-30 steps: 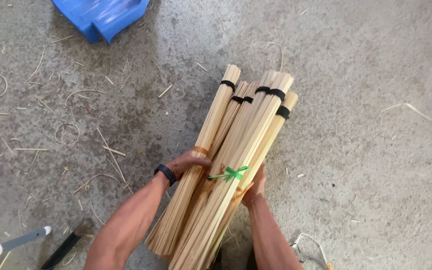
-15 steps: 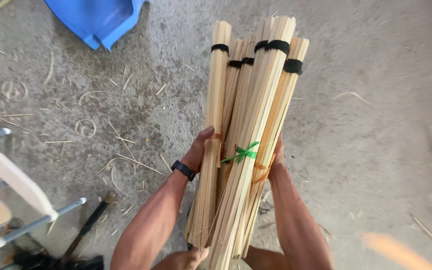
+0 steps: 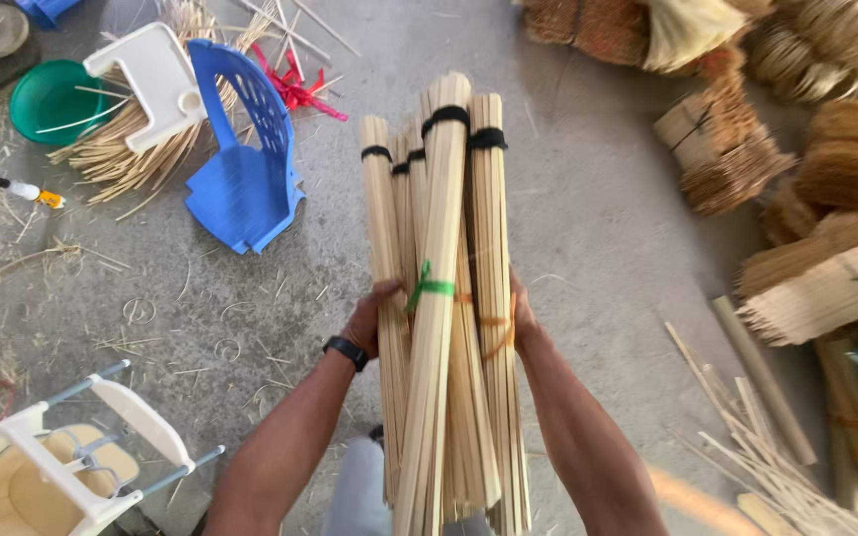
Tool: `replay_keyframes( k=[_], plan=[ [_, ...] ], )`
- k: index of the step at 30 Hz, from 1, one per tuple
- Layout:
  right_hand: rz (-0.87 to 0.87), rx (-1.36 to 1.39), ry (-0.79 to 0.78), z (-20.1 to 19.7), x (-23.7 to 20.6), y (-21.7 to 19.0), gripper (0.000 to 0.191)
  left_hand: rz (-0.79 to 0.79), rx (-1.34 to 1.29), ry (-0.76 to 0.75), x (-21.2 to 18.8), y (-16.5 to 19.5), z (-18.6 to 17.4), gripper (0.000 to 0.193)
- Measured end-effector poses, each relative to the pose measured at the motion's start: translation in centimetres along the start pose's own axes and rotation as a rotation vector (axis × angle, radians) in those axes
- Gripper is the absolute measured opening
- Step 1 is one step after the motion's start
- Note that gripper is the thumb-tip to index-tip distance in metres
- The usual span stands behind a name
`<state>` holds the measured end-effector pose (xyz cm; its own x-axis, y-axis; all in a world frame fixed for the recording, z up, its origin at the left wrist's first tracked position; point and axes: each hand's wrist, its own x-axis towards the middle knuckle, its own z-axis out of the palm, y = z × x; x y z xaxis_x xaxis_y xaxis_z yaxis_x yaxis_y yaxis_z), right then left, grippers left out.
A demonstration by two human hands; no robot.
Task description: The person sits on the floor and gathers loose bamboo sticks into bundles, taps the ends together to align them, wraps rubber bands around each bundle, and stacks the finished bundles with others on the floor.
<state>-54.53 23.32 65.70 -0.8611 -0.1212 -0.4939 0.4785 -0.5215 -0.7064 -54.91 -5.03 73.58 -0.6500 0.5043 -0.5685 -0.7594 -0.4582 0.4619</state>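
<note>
You are standing over a grey concrete floor (image 3: 598,228) littered with straw and shavings. A blue plastic chair (image 3: 245,149) lies tipped over at upper left, beside a white stool (image 3: 146,84) resting on a heap of loose sticks, with a green basin (image 3: 47,99) further left. Stacks of tied reed bundles (image 3: 836,199) crowd the right edge, and most of them are cut off by the frame.

Your left hand (image 3: 374,323) and your right hand (image 3: 520,320) clasp the bundle of bamboo sticks (image 3: 444,298) from either side at about its middle. Only the left thumb and knuckles show; the fingers of both hands are hidden behind the sticks, and the right hand is mostly covered. A black wristband (image 3: 347,352) sits on your left wrist.

The bundle is held above the floor in front of you. Its long axis runs almost straight away from you, near end toward your body and cut off at the bottom edge, far end pointing up the view. Black bands (image 3: 446,117) bind the far ends; a green tie (image 3: 427,288) crosses the middle.
</note>
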Motion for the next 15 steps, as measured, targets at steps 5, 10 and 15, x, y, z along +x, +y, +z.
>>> replay_keyframes(
  k=[5, 10, 15],
  plan=[
    [-0.024, 0.103, -0.051, 4.9, 5.5, -9.3, 0.075, 0.047, 0.159, 0.098, 3.3, 8.9, 4.9, 0.049],
    [0.019, -0.354, 0.178, 12.1, 12.0, -18.3, 0.093, 0.022, 0.210, -0.007, 12.4, 18.8, 3.7, 0.043],
    [-0.156, -0.273, -0.023, 18.4, 21.7, -27.1, 0.094, 0.023, 0.118, -0.045, 21.1, 29.8, 3.8, 0.032]
  ],
)
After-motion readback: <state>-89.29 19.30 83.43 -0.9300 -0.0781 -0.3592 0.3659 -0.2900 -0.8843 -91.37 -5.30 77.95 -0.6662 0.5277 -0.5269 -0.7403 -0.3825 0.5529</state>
